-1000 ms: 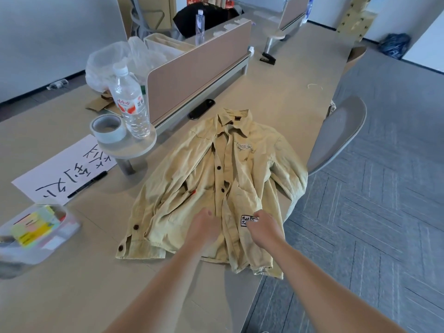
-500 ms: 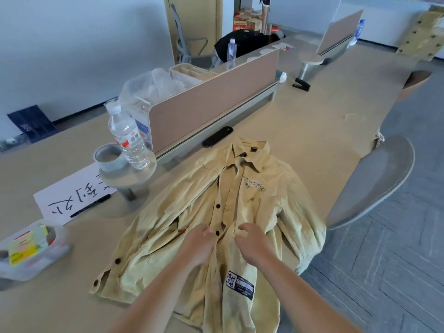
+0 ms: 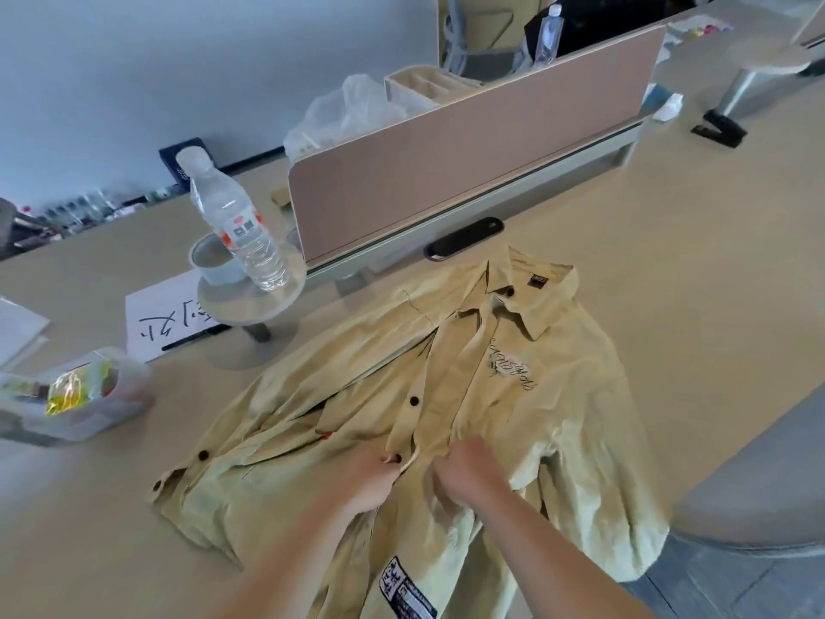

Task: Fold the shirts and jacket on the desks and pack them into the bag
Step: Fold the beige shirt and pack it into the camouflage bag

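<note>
Soft, wrinkly yellow shirt, left hand and right hand pinched tight on its front, near hem cut off.

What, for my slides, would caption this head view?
Left hand and right hand pinch the shirt front on a desk.
</note>
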